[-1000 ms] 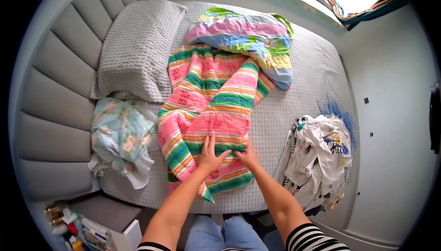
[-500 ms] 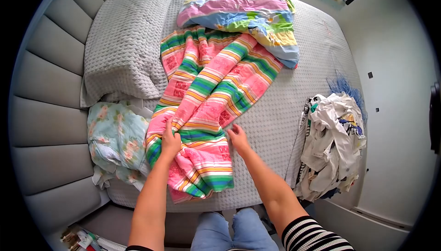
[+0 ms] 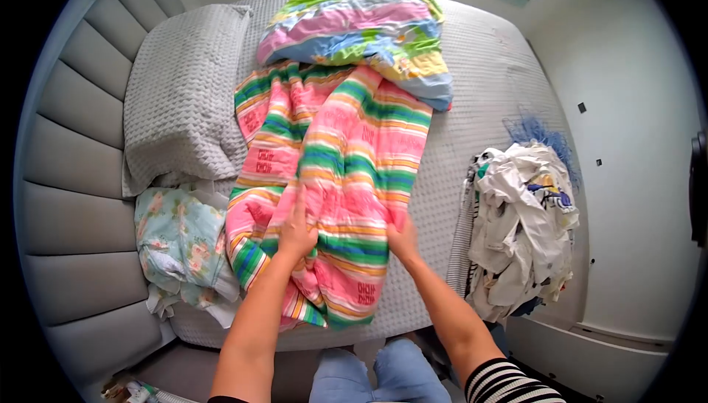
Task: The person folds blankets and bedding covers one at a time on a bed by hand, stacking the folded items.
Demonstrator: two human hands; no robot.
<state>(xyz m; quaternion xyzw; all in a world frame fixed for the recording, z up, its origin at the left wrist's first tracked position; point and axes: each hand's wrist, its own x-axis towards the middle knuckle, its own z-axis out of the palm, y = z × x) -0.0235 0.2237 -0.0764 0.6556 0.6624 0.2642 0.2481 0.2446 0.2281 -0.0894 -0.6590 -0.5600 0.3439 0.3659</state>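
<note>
A pink, green, orange and white striped quilt (image 3: 346, 204) lies across the bed, rumpled, with folds running lengthwise. My left hand (image 3: 297, 235) is on the middle of it, closed on a fold with the index finger stretched along the cloth. At the quilt's right edge, my right hand (image 3: 402, 239) is closed round the fabric, slightly blurred. The quilt's far end meets a bunched pastel cover (image 3: 361, 30) with pink, blue, green and yellow bands. Its near left part lies in loose folds beside a pale floral cloth (image 3: 184, 237).
The bed (image 3: 435, 160) has a grey textured sheet. A grey pillow (image 3: 184, 86) rests against the padded headboard (image 3: 70, 152). On the right side sits a heap of white clothes (image 3: 523, 230), with blue netting (image 3: 546, 141) behind it. A white wall (image 3: 627, 130) bounds the right.
My right hand has gone from open beside the quilt to gripping its edge. The quilt's near right part has spread rightward and flatter. My left hand has shifted slightly right in view.
</note>
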